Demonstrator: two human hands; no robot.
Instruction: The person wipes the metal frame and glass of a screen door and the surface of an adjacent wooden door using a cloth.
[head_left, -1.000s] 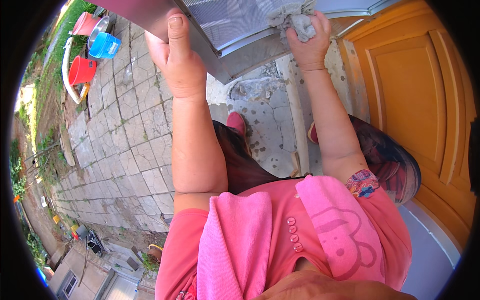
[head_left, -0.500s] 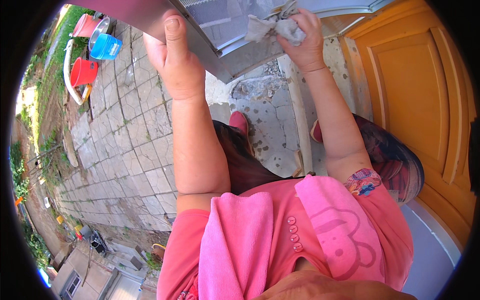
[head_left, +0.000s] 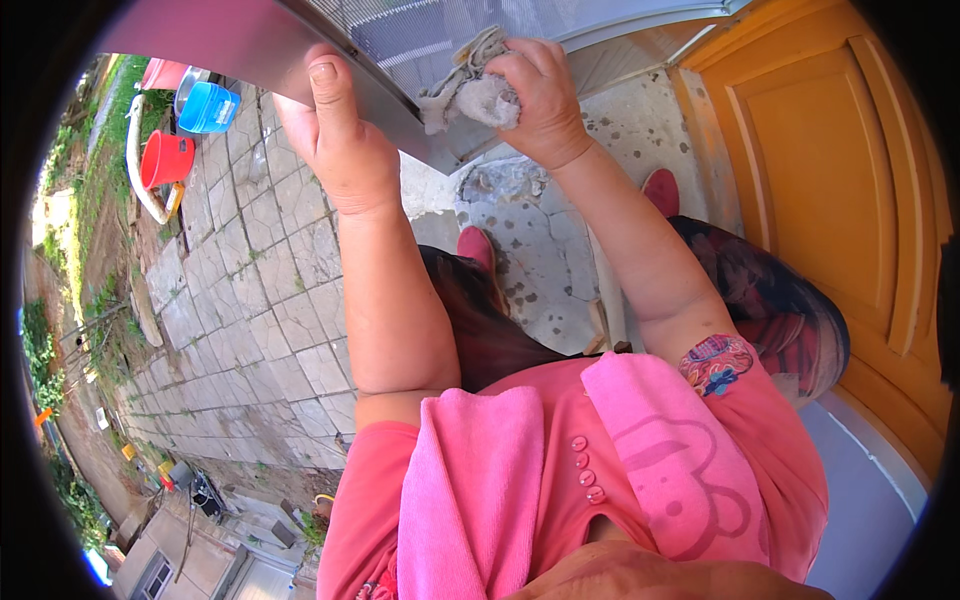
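Observation:
My left hand (head_left: 345, 145) grips the edge of a metal-framed screen door (head_left: 235, 38). Its thumb lies against the smooth metal, and the other fingers are partly hidden. In my right hand (head_left: 545, 105) is a crumpled, damp-looking grey rag (head_left: 478, 92), with the fingers closed around it. The rag sits at the lower part of the fine mesh panel (head_left: 440, 30), close to the metal frame. Whether it presses on the mesh or the frame, I cannot tell.
An orange-brown wooden door (head_left: 810, 180) stands at the right. Below me is a cracked concrete step (head_left: 540, 225), with my pink shoes on either side of a raised sill. Paving slabs (head_left: 250, 280) spread leftward, with a red bucket (head_left: 167, 158) and a blue basin (head_left: 208, 107) farther off.
My right hand has moved left and slightly down with the rag, toward the metal frame. My left hand and the door edge have shifted slightly left. My right foot has moved forward.

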